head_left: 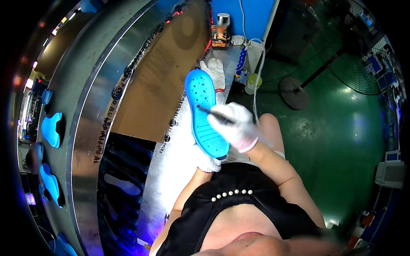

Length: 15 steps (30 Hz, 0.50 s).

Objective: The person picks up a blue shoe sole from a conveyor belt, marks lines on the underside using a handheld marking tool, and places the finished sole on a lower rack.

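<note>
Black garment [239,209] with a pearl row is seen nearest. Blue shoe sole [205,112] is gripped from beneath at its near end by the gloved left hand [208,161]. A dark brush [215,114] is pinched in the gloved right hand [236,126], tip on the sole. A spare white glove [215,72] lies just beyond.

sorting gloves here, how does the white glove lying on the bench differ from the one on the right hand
The white knit glove lying on the metal bench is empty and flat, fingers spread; the white glove on the right hand is worn and curled around a thin dark tool. The bench glove touches nothing in use; the worn one works over the blue perforated shoe insole. Both look white and fabric.
</note>
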Available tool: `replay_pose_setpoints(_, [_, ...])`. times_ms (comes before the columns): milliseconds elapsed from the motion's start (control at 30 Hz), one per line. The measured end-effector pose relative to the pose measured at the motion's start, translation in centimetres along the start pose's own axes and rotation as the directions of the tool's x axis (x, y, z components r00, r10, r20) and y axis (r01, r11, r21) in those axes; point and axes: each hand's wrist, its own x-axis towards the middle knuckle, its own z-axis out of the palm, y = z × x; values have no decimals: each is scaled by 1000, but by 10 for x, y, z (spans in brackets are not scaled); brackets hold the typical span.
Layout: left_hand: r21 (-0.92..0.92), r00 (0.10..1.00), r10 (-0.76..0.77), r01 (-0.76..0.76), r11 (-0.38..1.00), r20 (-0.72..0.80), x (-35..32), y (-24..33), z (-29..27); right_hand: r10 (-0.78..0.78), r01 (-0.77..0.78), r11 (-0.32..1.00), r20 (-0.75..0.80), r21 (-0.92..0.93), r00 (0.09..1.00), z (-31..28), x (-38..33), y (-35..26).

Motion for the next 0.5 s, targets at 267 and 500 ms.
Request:
replay_pose_setpoints(267, [-34, 999, -33, 34, 999, 25, -1, -4, -4, -9, 9, 1000, -6, 17, 1000, 0, -8, -8])
replay_pose_setpoints(500, [146, 1000, -9, 13, 989, -29, 9, -38, -38, -146, 147, 989, 33, -25, 989, 3, -15, -8])
